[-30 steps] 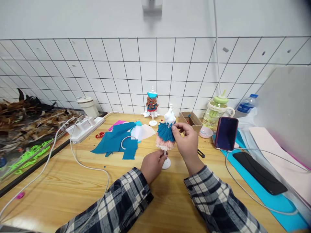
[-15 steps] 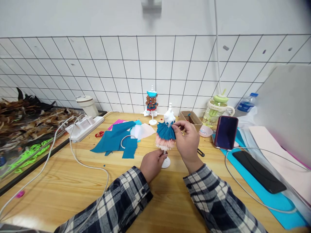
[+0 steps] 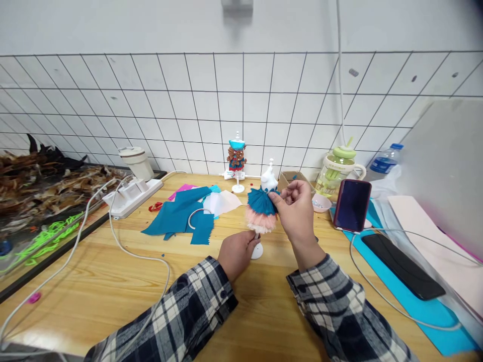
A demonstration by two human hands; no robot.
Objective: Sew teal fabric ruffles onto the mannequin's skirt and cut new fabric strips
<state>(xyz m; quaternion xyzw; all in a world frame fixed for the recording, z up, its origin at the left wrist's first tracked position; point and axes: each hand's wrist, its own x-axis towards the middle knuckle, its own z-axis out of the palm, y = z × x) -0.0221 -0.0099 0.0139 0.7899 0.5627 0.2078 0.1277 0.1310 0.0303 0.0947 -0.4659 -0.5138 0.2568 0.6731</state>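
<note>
A small white dress form on a round-based stand tilts slightly to the right in front of me. It wears a skirt with a pleated teal layer over pink and pale ruffles. My left hand is closed around the thin stand under the skirt, just above the white base. My right hand pinches the teal layer near the waist, thumb against its right side. Behind stands a second mini dress form in a turquoise, brown and red outfit.
Teal fabric pieces and a white ring lie left of centre. A power strip and white cables are farther left. On the right are a pink bowl, an upright phone, a jug and a black phone-like slab.
The dress form has tipped a little to the right at its top. My right hand has shifted slightly right with it, still at the waist; my left hand keeps its hold.
</note>
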